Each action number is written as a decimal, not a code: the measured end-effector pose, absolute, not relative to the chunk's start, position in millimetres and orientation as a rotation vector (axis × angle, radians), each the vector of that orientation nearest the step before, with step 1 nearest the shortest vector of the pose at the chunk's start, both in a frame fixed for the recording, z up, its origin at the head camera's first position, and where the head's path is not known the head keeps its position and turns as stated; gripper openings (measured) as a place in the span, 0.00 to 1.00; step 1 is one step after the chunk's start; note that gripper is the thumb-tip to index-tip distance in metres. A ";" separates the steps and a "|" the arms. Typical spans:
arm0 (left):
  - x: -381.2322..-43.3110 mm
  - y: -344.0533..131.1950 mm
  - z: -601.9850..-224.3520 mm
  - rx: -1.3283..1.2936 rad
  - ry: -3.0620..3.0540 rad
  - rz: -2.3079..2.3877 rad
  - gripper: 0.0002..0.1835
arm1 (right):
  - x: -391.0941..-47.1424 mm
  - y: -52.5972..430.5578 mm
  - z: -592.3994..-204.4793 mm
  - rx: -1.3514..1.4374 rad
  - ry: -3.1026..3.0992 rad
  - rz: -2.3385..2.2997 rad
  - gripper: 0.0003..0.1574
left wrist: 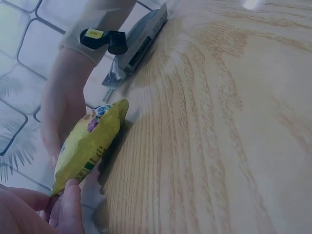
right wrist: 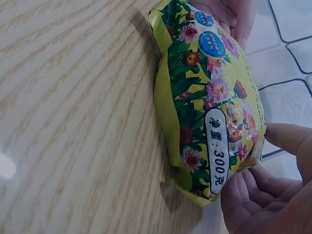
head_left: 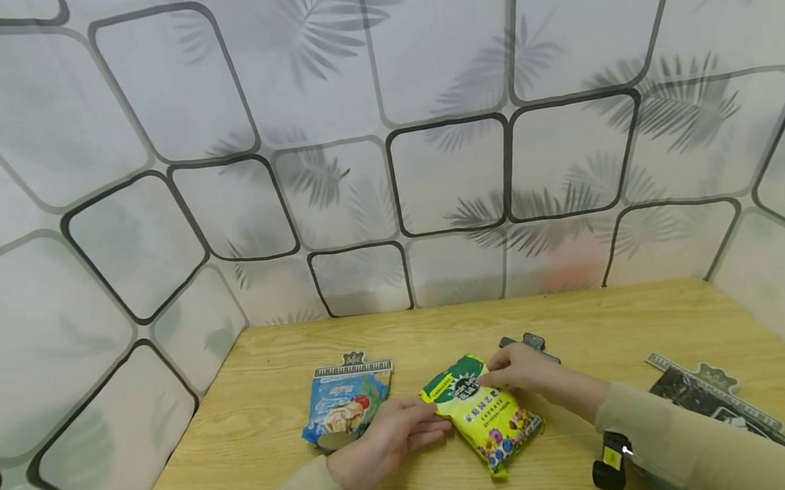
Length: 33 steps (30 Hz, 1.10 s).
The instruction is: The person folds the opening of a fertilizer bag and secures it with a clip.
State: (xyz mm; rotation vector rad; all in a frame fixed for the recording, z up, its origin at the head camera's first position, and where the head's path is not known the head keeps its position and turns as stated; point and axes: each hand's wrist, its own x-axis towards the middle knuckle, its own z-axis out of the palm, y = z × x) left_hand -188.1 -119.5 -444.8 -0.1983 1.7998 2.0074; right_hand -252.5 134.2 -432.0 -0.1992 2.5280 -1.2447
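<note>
A yellow and green fertilizer bag [head_left: 489,421], printed with flowers, lies face up and slanted on the wooden table between both hands. My left hand [head_left: 401,433] pinches its left edge, thumb above and fingers below. On the upper right edge, my right hand [head_left: 528,370] grips the bag with thumb and fingers. The right wrist view shows the thumb over the side of the bag [right wrist: 209,102] and the other fingers curled under it. Just behind the right hand, partly covered by it, lies a black clip [head_left: 533,340].
A blue food packet [head_left: 347,404] lies left of the fertilizer bag, topped by a piano-key-patterned strip [head_left: 354,365]. At the right, a dark packet [head_left: 682,393] with a similar strip is partly behind the right sleeve. Patterned fabric walls [head_left: 449,177] enclose the table [head_left: 274,396].
</note>
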 end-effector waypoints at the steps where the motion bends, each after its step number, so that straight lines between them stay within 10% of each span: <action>1: -188.3 -119.6 -444.4 -0.197 1.803 2.009 0.07 | -252.5 134.3 -432.3 -0.201 2.528 -1.247 0.29; 33: -198.6 -122.6 -434.5 -0.180 1.906 2.027 0.12 | -253.2 137.5 -425.8 -0.158 2.481 -1.368 0.27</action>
